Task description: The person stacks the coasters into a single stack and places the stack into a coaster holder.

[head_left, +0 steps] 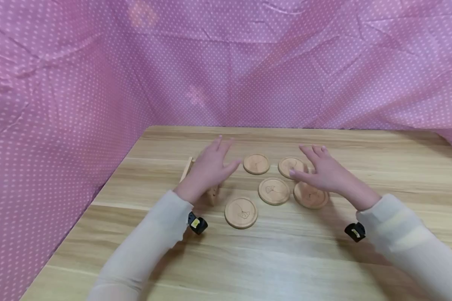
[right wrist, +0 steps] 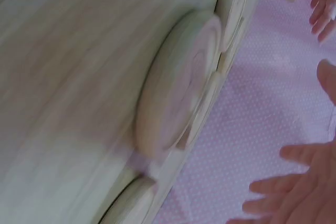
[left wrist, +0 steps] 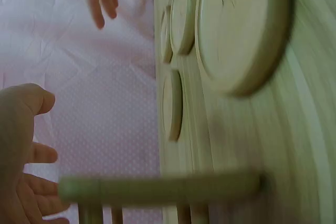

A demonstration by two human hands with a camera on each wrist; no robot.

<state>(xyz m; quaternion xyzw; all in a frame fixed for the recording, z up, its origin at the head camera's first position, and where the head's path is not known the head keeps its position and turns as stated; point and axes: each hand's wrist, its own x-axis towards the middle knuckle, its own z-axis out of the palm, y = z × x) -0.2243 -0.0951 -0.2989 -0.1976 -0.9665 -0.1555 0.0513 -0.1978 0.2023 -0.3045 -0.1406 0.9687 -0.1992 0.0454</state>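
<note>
Several round wooden coasters with raised rims and thin engraved line drawings lie flat on the table: one in front, a middle one and one at back left among them. My left hand is held over a small wooden rack, fingers spread and nothing in them; it hides most of the rack. In the left wrist view, a rounded bar of the rack shows beside the fingers. With fingers apart and holding nothing, my right hand hovers over the right coaster and partly covers the back right coaster.
A wood-grain table carries everything. Pink dotted cloth hangs behind it and along its left side. Black wrist cameras sit at both cuffs, the left camera close to the front coaster.
</note>
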